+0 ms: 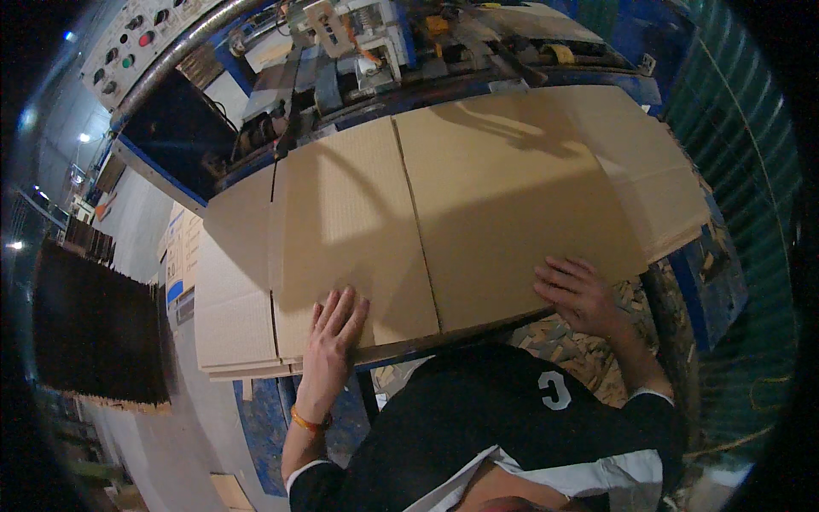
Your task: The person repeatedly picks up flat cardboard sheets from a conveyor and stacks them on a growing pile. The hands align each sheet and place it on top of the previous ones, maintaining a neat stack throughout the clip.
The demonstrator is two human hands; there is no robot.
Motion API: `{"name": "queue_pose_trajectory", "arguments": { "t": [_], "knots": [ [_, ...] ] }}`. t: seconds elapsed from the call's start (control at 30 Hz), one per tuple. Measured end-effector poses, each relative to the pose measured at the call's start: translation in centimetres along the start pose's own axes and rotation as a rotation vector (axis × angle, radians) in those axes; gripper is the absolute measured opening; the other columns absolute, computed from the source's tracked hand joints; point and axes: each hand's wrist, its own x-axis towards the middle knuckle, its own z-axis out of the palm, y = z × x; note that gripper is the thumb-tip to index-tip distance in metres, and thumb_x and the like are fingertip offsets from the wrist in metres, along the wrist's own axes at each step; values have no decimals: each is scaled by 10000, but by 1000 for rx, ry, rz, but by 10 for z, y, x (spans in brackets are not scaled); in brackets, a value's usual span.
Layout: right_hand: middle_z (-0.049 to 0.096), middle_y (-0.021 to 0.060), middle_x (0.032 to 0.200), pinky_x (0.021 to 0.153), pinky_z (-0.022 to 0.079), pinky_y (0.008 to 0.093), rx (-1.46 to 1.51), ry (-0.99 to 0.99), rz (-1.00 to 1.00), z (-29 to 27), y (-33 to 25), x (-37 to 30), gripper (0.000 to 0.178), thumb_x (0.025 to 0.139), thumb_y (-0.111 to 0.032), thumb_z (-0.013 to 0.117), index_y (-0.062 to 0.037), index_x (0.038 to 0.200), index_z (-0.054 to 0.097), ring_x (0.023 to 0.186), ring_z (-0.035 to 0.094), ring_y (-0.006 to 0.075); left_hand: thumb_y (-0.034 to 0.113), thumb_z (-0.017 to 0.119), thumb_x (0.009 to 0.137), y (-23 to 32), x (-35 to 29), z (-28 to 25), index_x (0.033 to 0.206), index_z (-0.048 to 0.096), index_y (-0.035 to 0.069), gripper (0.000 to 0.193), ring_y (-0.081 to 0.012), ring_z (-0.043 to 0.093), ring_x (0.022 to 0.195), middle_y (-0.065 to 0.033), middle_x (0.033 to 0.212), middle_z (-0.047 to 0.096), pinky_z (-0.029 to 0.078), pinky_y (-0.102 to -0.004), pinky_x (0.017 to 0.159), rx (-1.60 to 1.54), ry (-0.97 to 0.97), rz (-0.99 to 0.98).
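Note:
A flat brown cardboard sheet [503, 213] with slits lies in front of me on a stack of similar sheets. My left hand [337, 328] rests on its near edge, left of the middle, with the fingers stretched out on the top surface. Farther right, my right hand [576, 294] lies over the near edge, its fingers apart and slightly bent on the cardboard; its thumb is hard to make out. Neither hand is visibly closed around anything. Paler cardboard [235, 282] sticks out at the left of the sheet, and more [653, 183] at the right.
Beyond the cardboard stands a blue machine [367, 102] with metal fittings. A control panel [136, 47] with buttons is at the far left. A dark stack [98, 320] stands on the left floor. Cardboard scraps [589, 350] lie below the near edge; green corrugated sheeting [734, 171] is at right.

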Motion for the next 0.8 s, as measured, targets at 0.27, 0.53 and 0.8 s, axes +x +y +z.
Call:
{"name": "queue_pose_trajectory", "arguments": {
  "t": [0.27,0.53,0.8],
  "knots": [
    [367,69,1396,1064,222,459,37,-228,27,2,74,37,536,814,-454,551,-163,1260,491,1288,320,288,6,505,757,-32,32,1,1320,433,138,583,-328,340,1276,-129,1377,377,249,-478,1054,-40,86,82],
    [346,86,1408,1049,230,474,-127,-198,59,18,131,108,715,758,-590,551,-165,1320,430,1297,293,311,-22,586,719,-78,117,13,1315,428,134,636,-332,401,1216,-135,1323,426,356,-402,1003,13,294,98],
    [384,126,1361,995,300,500,-210,-117,364,39,194,172,678,760,-592,543,-194,1300,442,1218,382,363,-10,518,768,-120,208,52,1335,377,118,598,-311,416,1187,-144,1286,443,364,-417,979,109,416,143]
  ]
}}
